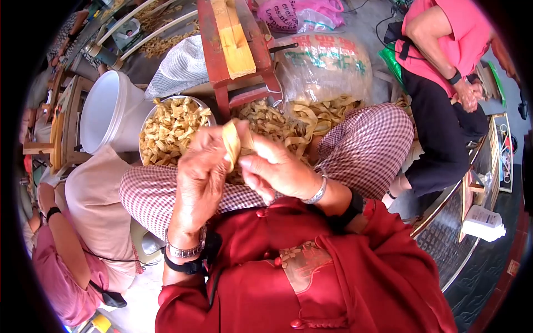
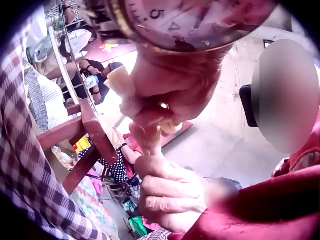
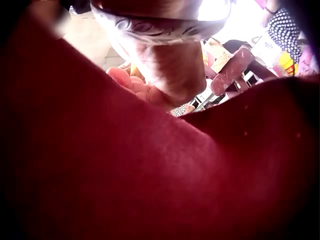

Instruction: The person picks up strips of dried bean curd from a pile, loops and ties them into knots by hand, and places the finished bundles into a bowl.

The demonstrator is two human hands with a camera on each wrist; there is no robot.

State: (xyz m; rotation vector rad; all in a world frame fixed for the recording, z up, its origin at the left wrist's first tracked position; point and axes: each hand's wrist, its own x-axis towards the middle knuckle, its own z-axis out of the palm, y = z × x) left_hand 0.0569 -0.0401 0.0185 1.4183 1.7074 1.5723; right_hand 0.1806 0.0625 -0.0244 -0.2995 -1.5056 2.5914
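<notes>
In the head view a pale yellow folded strip (image 1: 232, 145) is held up between both hands above the lap. The left hand (image 1: 202, 172) pinches it with thumb and fingers; the right hand (image 1: 283, 169) grips its other side, thumb toward the strip. From the left wrist view, the strip (image 2: 119, 80) sticks out beside the left hand (image 2: 172, 82), and the right hand (image 2: 170, 192) meets it from below with fingers curled. A red sleeve (image 3: 150, 160) covers most of the right wrist view, where the right hand (image 3: 170, 75) shows only partly.
A bowl of folded yellow pieces (image 1: 169, 130) stands beyond the left knee, near a white bucket (image 1: 105, 111). Loose strips (image 1: 316, 119) lie in front of a clear plastic bag (image 1: 327, 66). A red wooden bench (image 1: 214, 50) is ahead. Seated people are on both sides.
</notes>
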